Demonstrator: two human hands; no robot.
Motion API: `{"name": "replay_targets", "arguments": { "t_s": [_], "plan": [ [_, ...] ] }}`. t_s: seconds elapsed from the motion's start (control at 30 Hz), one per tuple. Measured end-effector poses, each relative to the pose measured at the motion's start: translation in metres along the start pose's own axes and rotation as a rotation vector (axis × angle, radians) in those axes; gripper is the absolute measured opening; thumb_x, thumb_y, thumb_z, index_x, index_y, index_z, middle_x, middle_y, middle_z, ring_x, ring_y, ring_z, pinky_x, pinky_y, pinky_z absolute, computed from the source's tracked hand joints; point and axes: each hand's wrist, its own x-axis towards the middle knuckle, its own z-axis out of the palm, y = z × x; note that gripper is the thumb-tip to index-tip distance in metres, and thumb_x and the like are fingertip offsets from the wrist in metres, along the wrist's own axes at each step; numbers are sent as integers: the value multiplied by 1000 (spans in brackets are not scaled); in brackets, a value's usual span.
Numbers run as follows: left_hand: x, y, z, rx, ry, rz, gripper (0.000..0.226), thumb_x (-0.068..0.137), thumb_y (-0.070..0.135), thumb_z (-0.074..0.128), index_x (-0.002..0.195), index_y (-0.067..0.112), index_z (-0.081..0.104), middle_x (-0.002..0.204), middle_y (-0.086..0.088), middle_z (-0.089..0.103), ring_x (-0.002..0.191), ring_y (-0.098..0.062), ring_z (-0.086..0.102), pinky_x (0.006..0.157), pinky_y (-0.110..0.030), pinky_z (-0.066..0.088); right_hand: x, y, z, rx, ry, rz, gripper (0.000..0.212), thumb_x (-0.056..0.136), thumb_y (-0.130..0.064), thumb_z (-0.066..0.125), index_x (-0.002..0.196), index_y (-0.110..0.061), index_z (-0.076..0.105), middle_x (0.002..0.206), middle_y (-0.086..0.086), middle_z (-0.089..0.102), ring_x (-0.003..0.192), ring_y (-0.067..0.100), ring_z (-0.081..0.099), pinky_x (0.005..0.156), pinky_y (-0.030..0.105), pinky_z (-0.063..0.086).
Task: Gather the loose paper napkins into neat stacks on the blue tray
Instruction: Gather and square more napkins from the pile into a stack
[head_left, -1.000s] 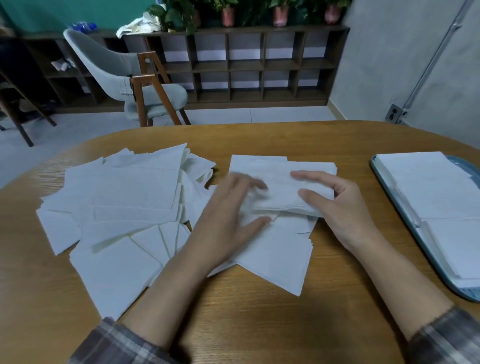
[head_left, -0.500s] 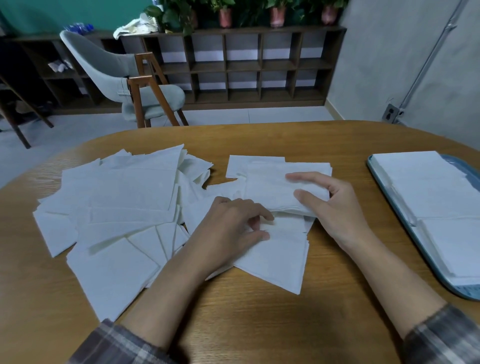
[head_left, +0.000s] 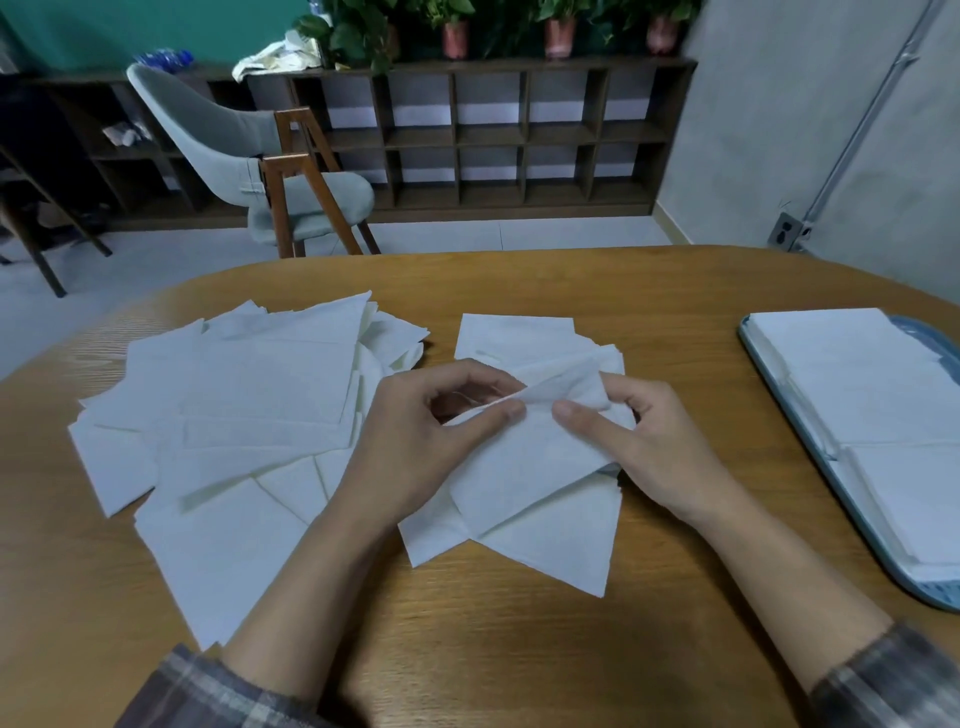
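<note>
At the middle of a wooden table (head_left: 519, 649), a person's left hand (head_left: 415, 431) and right hand (head_left: 660, 441) each pinch the far edge of one napkin (head_left: 530, 467) between thumb and curled fingers, lifting that edge off a small heap (head_left: 550, 540) lying askew beneath. The two-handed hold looks meant to square the thin sheet, or peel it from its neighbours, before it joins the others. To the left, a broad spread of loose napkins (head_left: 249, 415) overlaps at all angles, well apart from the tray (head_left: 935, 592) at the right edge, which suggests much of the job remains. On that blue tray two flat stacks sit one behind the other, the far stack (head_left: 852, 374) and the near stack (head_left: 914, 499), their edges fairly even; the tray lies within the right hand's reach, probably so finished sheets can be passed across. Plaid sleeves show at both wrists. Beyond the table stand a grey chair (head_left: 234, 135) with wooden legs, a low dark shelf (head_left: 493, 135) of open compartments topped with potted plants (head_left: 457, 31), a pale tiled floor, a grey wall with a socket (head_left: 787, 231) on the right and a green wall at far left.
</note>
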Motion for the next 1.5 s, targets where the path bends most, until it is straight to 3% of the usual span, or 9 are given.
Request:
{"name": "replay_targets", "arguments": {
  "t_s": [0.13, 0.27, 0.6, 0.77, 0.83, 1.0, 1.13, 1.33, 1.5],
  "plan": [
    [3, -1, 0, 9, 97, -34, 30, 83, 22, 89, 110, 31, 79, 90, 9, 77, 96, -8, 72, 83, -14, 52, -2, -5, 0, 33, 26, 22, 20, 98, -20, 68, 113, -11, 76, 109, 2, 80, 101, 18, 76, 81, 27, 58],
    [5, 0, -2, -30, 167, -37, 35, 82, 21, 90, 113, 30, 77, 86, 7, 78, 94, -8, 73, 82, -17, 54, -2, -12, 5, 71, -36, 19, 45, 98, -18, 65, 142, -29, 60, 124, -12, 74, 109, 7, 71, 83, 20, 55],
    [3, -4, 3, 89, 242, 56, 34, 81, 24, 91, 111, 29, 77, 93, 14, 75, 97, -5, 70, 81, -13, 49, -3, -11, 9, 17, -44, -29, 65, 101, -15, 66, 152, -50, 43, 140, -24, 61, 131, 7, 60, 103, 31, 55],
    [4, 0, 1, 46, 197, -108, 50, 83, 65, 73, 129, 45, 65, 129, 20, 62, 119, 5, 57, 93, -9, 46, 0, -14, 2, 297, 30, -21, 80, 94, -10, 70, 151, -56, 40, 144, -7, 62, 129, 26, 64, 106, 51, 53],
    [5, 1, -1, -120, 47, -240, 53, 82, 76, 70, 130, 57, 60, 134, 19, 62, 128, -4, 57, 108, -29, 49, 1, -13, 0, 256, 43, -32, 79, 94, -13, 71, 149, -60, 39, 145, -9, 61, 131, 27, 63, 111, 56, 48],
    [4, -3, 1, 23, 62, -180, 52, 91, 43, 81, 133, 56, 54, 125, 19, 68, 109, -7, 69, 95, -46, 61, -1, -7, -5, 242, -80, 20, 79, 95, -12, 74, 149, -57, 38, 137, 1, 67, 125, 26, 67, 95, 40, 60],
    [4, -7, -1, 41, 48, -137, 50, 96, 34, 76, 137, 50, 52, 124, 19, 68, 110, -8, 68, 97, -48, 58, -1, -13, -10, 351, -188, 69, 44, 90, -14, 71, 132, -29, 72, 136, -5, 69, 127, 21, 65, 91, 29, 58],
    [2, -12, 11, 139, 1, 28, 62, 94, 31, 78, 145, 43, 44, 142, 20, 52, 129, -1, 55, 99, -23, 53, 3, -2, -12, -25, 112, 3, 28, 94, -9, 75, 119, -22, 79, 126, -13, 75, 125, 5, 65, 112, 39, 48],
    [3, -24, 13, 443, -165, 198, 27, 92, 32, 80, 118, 31, 71, 120, 16, 60, 115, -7, 58, 97, -29, 49, 5, 0, -17, -163, 249, -46, 33, 97, -12, 73, 126, -29, 75, 126, -28, 71, 126, -11, 57, 107, 12, 43]
  ]
}}
